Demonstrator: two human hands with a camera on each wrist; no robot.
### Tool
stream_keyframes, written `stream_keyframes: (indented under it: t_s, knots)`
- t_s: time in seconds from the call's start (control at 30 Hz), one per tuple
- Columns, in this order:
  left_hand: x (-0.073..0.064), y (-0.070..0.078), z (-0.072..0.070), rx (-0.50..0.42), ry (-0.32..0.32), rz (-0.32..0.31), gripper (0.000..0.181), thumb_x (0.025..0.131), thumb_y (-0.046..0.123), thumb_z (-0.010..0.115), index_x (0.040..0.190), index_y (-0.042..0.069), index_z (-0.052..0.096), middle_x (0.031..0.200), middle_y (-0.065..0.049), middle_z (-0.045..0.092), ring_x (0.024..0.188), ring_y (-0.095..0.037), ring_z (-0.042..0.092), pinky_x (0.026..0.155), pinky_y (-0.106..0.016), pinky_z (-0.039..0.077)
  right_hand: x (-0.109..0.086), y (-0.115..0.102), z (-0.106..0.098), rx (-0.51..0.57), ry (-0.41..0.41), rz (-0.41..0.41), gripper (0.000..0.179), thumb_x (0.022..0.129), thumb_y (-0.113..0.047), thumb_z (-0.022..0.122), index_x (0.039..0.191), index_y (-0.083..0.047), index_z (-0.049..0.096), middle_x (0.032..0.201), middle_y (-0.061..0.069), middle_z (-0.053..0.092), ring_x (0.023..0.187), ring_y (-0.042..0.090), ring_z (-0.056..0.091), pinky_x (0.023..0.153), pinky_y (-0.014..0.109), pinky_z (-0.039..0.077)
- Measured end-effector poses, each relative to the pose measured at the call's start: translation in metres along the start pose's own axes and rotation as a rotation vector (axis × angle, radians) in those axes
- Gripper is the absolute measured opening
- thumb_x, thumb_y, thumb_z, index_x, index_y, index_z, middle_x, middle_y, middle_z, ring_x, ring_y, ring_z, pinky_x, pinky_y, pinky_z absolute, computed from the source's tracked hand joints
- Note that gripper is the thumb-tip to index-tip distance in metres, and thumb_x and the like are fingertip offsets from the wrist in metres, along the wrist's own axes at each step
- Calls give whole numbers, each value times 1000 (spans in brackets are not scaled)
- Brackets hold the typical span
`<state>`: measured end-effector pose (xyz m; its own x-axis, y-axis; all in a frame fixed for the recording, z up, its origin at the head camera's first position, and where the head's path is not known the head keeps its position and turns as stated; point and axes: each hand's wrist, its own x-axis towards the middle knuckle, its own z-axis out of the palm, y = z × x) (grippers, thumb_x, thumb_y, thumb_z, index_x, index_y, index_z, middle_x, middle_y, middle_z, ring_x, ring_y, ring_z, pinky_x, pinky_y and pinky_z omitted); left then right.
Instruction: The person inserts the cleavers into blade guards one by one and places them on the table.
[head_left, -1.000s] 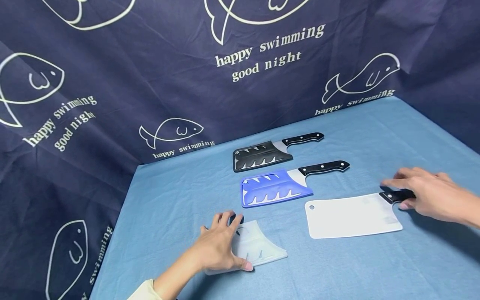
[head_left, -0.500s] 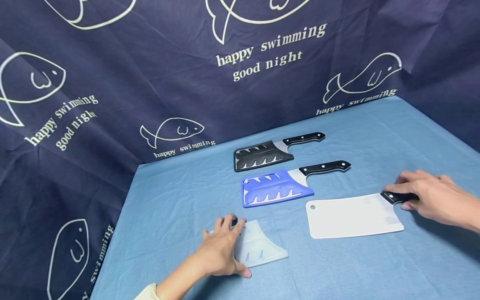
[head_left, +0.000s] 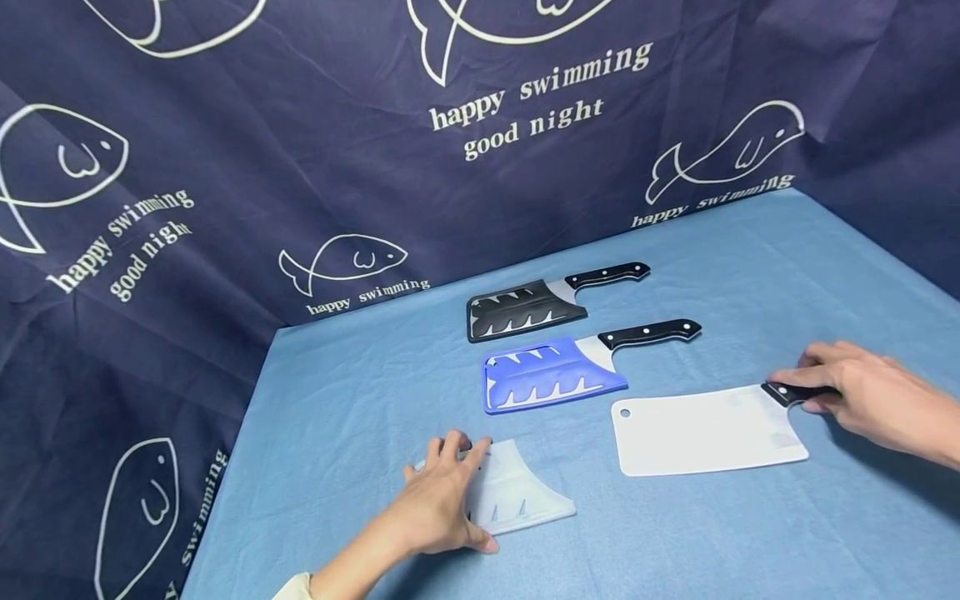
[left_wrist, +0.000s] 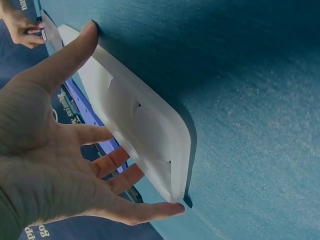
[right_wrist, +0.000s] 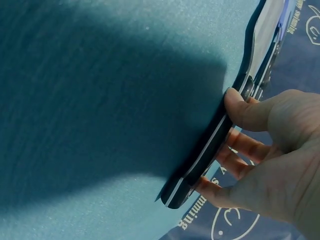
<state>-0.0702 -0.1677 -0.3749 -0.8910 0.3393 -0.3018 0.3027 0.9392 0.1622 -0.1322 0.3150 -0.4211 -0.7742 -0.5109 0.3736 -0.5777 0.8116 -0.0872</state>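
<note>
My left hand [head_left: 438,504] spans a translucent white blade sheath [head_left: 521,492] lying flat, thumb at its near edge and fingers at its far edge. In the left wrist view, the fingertips meet one long side of the sheath [left_wrist: 145,115] and the thumb crosses the other. To the right, a bare white-bladed cleaver [head_left: 708,433] lies with its blade toward the left. My right hand [head_left: 873,392] holds its black handle; the right wrist view shows the thumb on one side of the handle [right_wrist: 205,150] and fingers on the other.
Behind them lie two sheathed cleavers with black handles, one in a blue sheath [head_left: 555,375] and one in a black sheath [head_left: 525,311]. A blue cloth [head_left: 345,400] covers the table. A dark blue fish-print curtain [head_left: 360,167] hangs behind and at the sides.
My left thumb has shifted slightly toward the near side and the left fingers have adjusted along the sheath. My right hand has moved slightly to the right along the handle. The knives stay put.
</note>
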Motion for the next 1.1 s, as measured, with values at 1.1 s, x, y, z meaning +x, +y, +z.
stream_keyframes:
  t_s: [1.1]
  knots:
    - [9, 1, -8, -101, 411, 60, 115, 44, 36, 92, 147, 28, 40, 130, -4, 40, 114, -26, 35, 89, -70, 30, 13, -26, -29, -62, 112, 126, 66, 55, 17, 61, 116, -7, 64, 98, 12, 50, 88, 34, 42, 69, 54, 27]
